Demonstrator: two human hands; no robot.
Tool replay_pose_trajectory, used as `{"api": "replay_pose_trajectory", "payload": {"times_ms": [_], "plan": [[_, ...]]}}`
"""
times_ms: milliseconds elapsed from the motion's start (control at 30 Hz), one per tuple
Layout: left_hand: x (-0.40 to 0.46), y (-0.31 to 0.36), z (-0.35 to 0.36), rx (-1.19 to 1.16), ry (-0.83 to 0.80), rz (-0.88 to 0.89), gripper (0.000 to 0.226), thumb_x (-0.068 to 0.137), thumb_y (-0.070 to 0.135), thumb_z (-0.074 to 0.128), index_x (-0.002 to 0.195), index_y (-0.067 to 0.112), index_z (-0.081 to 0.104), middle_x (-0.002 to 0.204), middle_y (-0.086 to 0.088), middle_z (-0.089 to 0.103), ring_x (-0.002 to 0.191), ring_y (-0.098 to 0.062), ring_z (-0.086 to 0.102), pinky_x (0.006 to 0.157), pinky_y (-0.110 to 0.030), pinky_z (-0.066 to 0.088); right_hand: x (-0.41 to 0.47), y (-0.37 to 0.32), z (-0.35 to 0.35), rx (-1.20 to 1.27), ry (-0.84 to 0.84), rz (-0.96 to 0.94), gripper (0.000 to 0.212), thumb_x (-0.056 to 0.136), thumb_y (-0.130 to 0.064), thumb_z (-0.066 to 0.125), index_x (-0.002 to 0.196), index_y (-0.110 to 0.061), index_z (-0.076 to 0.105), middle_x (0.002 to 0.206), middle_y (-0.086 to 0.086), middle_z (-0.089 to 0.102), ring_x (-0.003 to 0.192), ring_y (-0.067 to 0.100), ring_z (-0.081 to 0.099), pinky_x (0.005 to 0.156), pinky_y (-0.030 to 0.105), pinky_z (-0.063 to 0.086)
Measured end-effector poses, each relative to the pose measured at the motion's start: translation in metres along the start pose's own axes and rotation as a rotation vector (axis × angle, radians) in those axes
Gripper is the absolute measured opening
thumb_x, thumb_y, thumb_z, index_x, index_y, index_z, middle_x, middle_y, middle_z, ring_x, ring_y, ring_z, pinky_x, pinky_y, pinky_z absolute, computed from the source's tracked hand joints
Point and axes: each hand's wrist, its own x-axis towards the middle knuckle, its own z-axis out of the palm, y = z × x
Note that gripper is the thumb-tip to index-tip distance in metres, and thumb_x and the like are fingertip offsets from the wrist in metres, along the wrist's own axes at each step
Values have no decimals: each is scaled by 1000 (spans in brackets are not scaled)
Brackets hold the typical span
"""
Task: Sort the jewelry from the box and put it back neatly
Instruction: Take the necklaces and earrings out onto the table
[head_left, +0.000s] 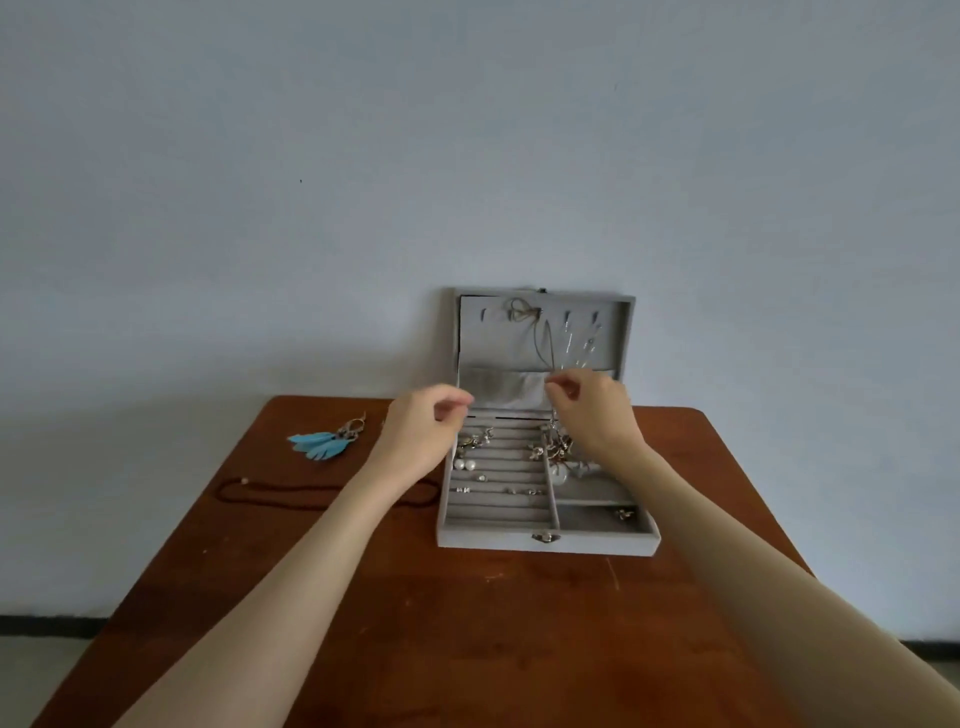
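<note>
Two bare forearms reach up from the lower frame over a brown wooden table. At centre, the open grey jewelry box holds earrings. The right hand pinches a silver necklace chain hanging from the lid; the left hand hovers, fingers curled, holding nothing. Blue feather earrings lie at middle left.

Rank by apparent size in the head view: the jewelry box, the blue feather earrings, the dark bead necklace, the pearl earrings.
1. jewelry box
2. dark bead necklace, long but thin, partly behind an arm
3. blue feather earrings
4. pearl earrings
</note>
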Motion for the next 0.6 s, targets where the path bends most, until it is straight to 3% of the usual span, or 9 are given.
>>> {"api": "replay_pose_trajectory", "payload": {"times_ms": [133,233,333,500,600], "plan": [[39,21,27,-170,19,-66,23,93,7,50,111,8,65,103,-1,66,92,-10,61,83,-18,48,29,8,-3,68,71,51,23,93,-19,50,107,-9,66,98,6,70,90,21,62,75,24,43],[68,36,40,-437,21,-225,24,93,5,49,112,3,63,96,-5,67,80,-13,65,70,-18,55,48,12,1,103,67,95,24,92,-21,49,111,-11,61,98,9,70,93,25,63,79,29,47],[89,48,52,-615,-21,-395,25,92,2,51,115,3,61,96,-10,65,82,-20,64,70,-24,54,58,15,11,120,39,147,24,91,-25,50,109,-12,61,95,10,70,93,28,63,83,37,51],[104,56,60,-788,2,-484,8,88,4,57,89,3,65,76,-7,64,71,-17,58,65,-24,48,66,13,20,122,-8,181,20,89,-23,53,101,-14,66,94,9,70,89,27,65,79,35,53],[107,56,57,-734,70,-440,7,87,8,62,83,7,67,71,-3,64,62,-10,56,57,-18,46,66,15,18,151,51,171,17,87,-23,56,95,-13,68,84,6,69,84,26,65,77,36,53]]}}
